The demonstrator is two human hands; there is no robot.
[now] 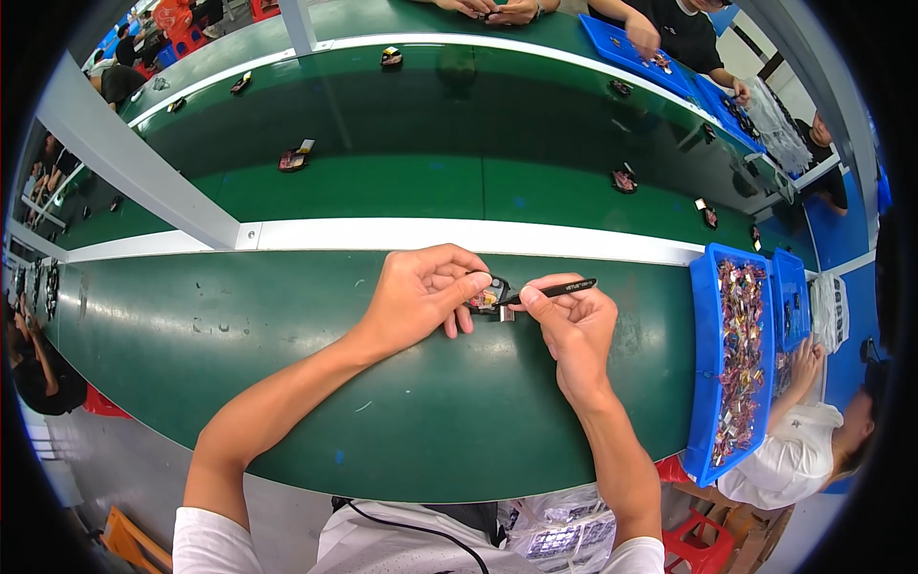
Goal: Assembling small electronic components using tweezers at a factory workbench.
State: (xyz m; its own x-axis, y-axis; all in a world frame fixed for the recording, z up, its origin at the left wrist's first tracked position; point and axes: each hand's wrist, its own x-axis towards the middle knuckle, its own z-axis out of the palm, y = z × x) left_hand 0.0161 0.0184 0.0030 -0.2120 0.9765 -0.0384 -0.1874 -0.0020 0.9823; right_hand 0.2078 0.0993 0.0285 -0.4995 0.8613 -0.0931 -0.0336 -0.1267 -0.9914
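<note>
Left hand pinches small black part by its edges on green surface, right hand grips black tweezers at it; likely light, rigid, delicate.

Long green work surface across the lower half of the frame, glossy under overhead light. Above it, mid-frame, a white rail, then a darker green belt (small parts dotted along it). Grey post slanting from upper left toward centre. Blue trays at right edge. Red stool at lower right, grey floor at lower left, other workers seated around the rim.
</note>
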